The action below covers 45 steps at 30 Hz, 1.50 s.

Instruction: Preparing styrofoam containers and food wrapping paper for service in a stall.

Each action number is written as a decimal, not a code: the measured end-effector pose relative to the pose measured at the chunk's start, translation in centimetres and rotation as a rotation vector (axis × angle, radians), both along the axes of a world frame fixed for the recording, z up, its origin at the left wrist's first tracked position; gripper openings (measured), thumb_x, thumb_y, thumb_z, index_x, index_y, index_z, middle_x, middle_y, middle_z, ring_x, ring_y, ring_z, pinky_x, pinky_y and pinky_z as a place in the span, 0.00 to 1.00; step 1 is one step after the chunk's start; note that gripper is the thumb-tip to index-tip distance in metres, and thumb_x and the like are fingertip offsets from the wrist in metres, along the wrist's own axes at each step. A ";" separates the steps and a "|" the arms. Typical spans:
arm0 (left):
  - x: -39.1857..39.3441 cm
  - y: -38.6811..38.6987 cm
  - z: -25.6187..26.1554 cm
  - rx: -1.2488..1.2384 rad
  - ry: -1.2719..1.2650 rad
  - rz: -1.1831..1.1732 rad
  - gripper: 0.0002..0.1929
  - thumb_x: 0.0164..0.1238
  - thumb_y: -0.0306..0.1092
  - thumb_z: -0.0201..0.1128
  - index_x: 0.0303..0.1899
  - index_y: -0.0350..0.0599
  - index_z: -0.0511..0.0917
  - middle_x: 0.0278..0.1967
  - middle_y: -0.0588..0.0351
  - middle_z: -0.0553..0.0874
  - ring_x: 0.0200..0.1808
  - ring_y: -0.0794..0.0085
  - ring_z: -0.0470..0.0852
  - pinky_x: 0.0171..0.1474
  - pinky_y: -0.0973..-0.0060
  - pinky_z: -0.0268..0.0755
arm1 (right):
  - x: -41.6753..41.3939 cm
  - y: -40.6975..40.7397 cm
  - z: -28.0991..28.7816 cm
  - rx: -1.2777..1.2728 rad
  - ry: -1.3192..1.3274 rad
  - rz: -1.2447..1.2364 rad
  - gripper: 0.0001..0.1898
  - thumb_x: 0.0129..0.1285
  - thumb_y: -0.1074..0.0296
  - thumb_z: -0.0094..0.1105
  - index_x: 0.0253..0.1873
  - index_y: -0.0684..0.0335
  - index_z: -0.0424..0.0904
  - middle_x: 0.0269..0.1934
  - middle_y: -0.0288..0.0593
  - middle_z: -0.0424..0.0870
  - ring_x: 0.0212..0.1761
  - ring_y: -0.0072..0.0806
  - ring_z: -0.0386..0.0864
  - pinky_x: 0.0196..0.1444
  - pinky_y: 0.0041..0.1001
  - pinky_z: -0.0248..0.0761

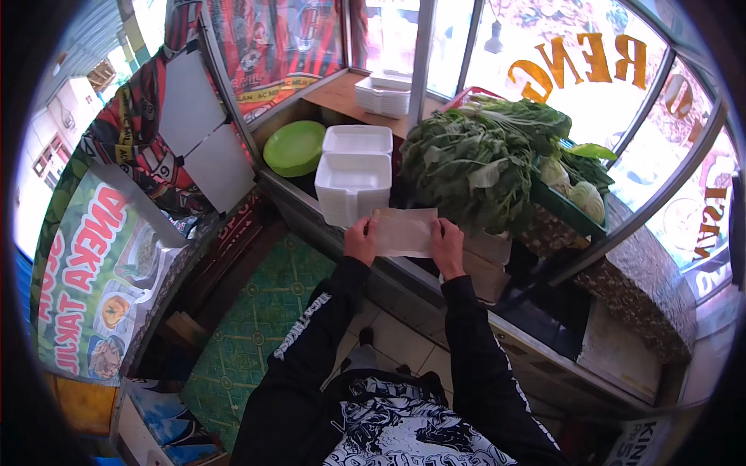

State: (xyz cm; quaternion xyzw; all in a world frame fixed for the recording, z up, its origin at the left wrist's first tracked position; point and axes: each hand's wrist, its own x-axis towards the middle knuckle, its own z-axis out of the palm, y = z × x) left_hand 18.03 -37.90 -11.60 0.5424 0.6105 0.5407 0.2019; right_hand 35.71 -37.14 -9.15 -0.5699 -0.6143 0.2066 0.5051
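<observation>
Between my two hands a small sheet of brown food-wrapping paper (pixel 406 233) is held flat. My left hand (pixel 361 240) pinches its left edge, and my right hand (pixel 447 246) grips the right edge. Just beyond my left hand stands a stack of white foam food boxes (pixel 354 189), with the top one's lid raised. Leafy greens (pixel 472 169) are heaped behind my right hand. More brown paper (pixel 484 262) lies on the counter at the right, partly hidden by that hand.
Green plates (pixel 295 148) sit left of the boxes. More foam boxes (pixel 382 96) are stacked on a wooden shelf (pixel 332 93). Cabbages (pixel 587 201) fill a green crate (pixel 574 212) at the right. A metal frame post (pixel 421 64) and lettered glass panes (pixel 583 64) enclose the counter.
</observation>
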 end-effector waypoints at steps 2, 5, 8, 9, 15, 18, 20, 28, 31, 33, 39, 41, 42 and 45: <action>-2.4 1.2 1.1 0.062 -0.026 0.044 0.15 0.61 0.40 0.54 0.28 0.34 0.72 0.20 0.46 0.76 0.22 0.63 0.74 0.30 0.70 0.65 | -2.4 1.7 1.2 0.048 -0.004 0.038 0.13 0.61 0.65 0.48 0.35 0.71 0.75 0.25 0.57 0.76 0.28 0.45 0.78 0.31 0.32 0.67; -4.9 3.1 3.4 0.159 0.009 0.077 0.12 0.60 0.37 0.54 0.27 0.35 0.73 0.19 0.45 0.76 0.23 0.56 0.77 0.28 0.66 0.66 | -5.4 4.3 3.4 0.047 -0.034 0.108 0.13 0.61 0.65 0.48 0.35 0.71 0.75 0.25 0.57 0.76 0.27 0.45 0.77 0.30 0.32 0.67; -7.3 5.8 4.6 0.176 0.006 0.062 0.12 0.59 0.37 0.54 0.26 0.36 0.73 0.18 0.46 0.76 0.22 0.56 0.76 0.27 0.67 0.66 | -7.9 7.2 3.8 0.101 0.010 0.145 0.13 0.61 0.66 0.48 0.32 0.71 0.74 0.24 0.59 0.74 0.30 0.53 0.74 0.29 0.37 0.65; -7.8 6.6 5.1 0.185 0.002 0.055 0.12 0.59 0.37 0.54 0.26 0.36 0.73 0.18 0.46 0.76 0.22 0.56 0.76 0.27 0.67 0.66 | -8.3 8.1 3.8 0.107 -0.018 0.132 0.13 0.61 0.66 0.47 0.32 0.71 0.74 0.24 0.59 0.74 0.30 0.53 0.74 0.29 0.38 0.65; -12.3 12.4 3.0 0.228 0.230 0.075 0.12 0.56 0.37 0.58 0.27 0.35 0.76 0.21 0.47 0.75 0.25 0.58 0.75 0.29 0.67 0.65 | -11.5 12.4 2.9 0.057 -0.129 0.105 0.12 0.61 0.65 0.46 0.34 0.70 0.75 0.27 0.59 0.76 0.32 0.54 0.74 0.33 0.42 0.66; -13.1 13.8 2.6 0.175 0.293 0.054 0.12 0.55 0.37 0.59 0.28 0.36 0.78 0.23 0.46 0.76 0.29 0.54 0.76 0.32 0.65 0.67 | -11.8 14.1 2.4 0.026 -0.180 0.086 0.11 0.60 0.65 0.48 0.35 0.68 0.76 0.28 0.57 0.77 0.34 0.52 0.75 0.35 0.41 0.67; -13.6 14.3 2.5 0.047 0.320 -0.026 0.10 0.54 0.36 0.59 0.29 0.38 0.78 0.28 0.45 0.78 0.36 0.53 0.77 0.40 0.63 0.69 | -12.0 14.8 2.0 0.032 -0.224 0.077 0.11 0.59 0.65 0.50 0.35 0.67 0.77 0.29 0.56 0.78 0.35 0.50 0.75 0.36 0.39 0.67; -14.5 14.8 2.5 -0.080 0.451 -0.052 0.10 0.47 0.36 0.65 0.28 0.41 0.79 0.24 0.49 0.81 0.30 0.59 0.80 0.34 0.66 0.71 | -12.8 15.2 1.8 -0.062 -0.198 0.082 0.08 0.50 0.67 0.60 0.33 0.66 0.79 0.27 0.49 0.79 0.32 0.43 0.77 0.38 0.35 0.69; -14.1 15.1 2.3 -0.043 0.508 0.008 0.09 0.46 0.36 0.66 0.26 0.43 0.79 0.23 0.52 0.81 0.29 0.60 0.80 0.34 0.67 0.70 | -12.4 16.1 1.2 0.016 -0.234 0.073 0.07 0.49 0.69 0.60 0.32 0.66 0.79 0.25 0.46 0.80 0.27 0.36 0.78 0.33 0.30 0.69; -13.9 15.1 2.5 -0.033 0.494 0.023 0.08 0.46 0.36 0.66 0.25 0.43 0.78 0.23 0.53 0.81 0.28 0.60 0.80 0.34 0.67 0.70 | -12.4 16.1 0.8 0.040 -0.236 0.056 0.07 0.49 0.69 0.61 0.31 0.66 0.79 0.24 0.46 0.79 0.27 0.36 0.76 0.33 0.30 0.69; -13.6 15.2 2.2 -0.020 0.533 0.106 0.07 0.46 0.35 0.65 0.26 0.45 0.78 0.23 0.56 0.80 0.32 0.62 0.78 0.36 0.64 0.66 | -12.1 16.2 0.1 0.108 -0.268 0.074 0.06 0.48 0.70 0.60 0.29 0.66 0.77 0.27 0.47 0.78 0.32 0.41 0.73 0.38 0.33 0.66; -13.9 15.3 1.6 -0.037 0.585 0.075 0.07 0.46 0.35 0.66 0.25 0.46 0.77 0.24 0.57 0.79 0.33 0.62 0.77 0.36 0.64 0.64 | -12.1 16.4 0.1 0.060 -0.291 0.101 0.06 0.48 0.71 0.60 0.29 0.66 0.76 0.30 0.47 0.78 0.35 0.42 0.72 0.41 0.35 0.66; -13.8 15.3 1.7 -0.040 0.586 0.076 0.07 0.46 0.35 0.66 0.25 0.46 0.77 0.24 0.57 0.79 0.33 0.62 0.77 0.36 0.64 0.64 | -12.0 16.2 0.4 0.060 -0.275 0.107 0.06 0.48 0.71 0.60 0.29 0.66 0.76 0.29 0.48 0.78 0.35 0.42 0.73 0.41 0.35 0.66; -13.8 15.5 1.9 -0.053 0.609 0.074 0.07 0.45 0.35 0.66 0.25 0.46 0.77 0.25 0.58 0.79 0.33 0.62 0.77 0.37 0.64 0.63 | -12.0 16.6 0.5 0.052 -0.280 0.111 0.06 0.47 0.72 0.60 0.30 0.66 0.75 0.28 0.48 0.77 0.35 0.43 0.73 0.41 0.35 0.66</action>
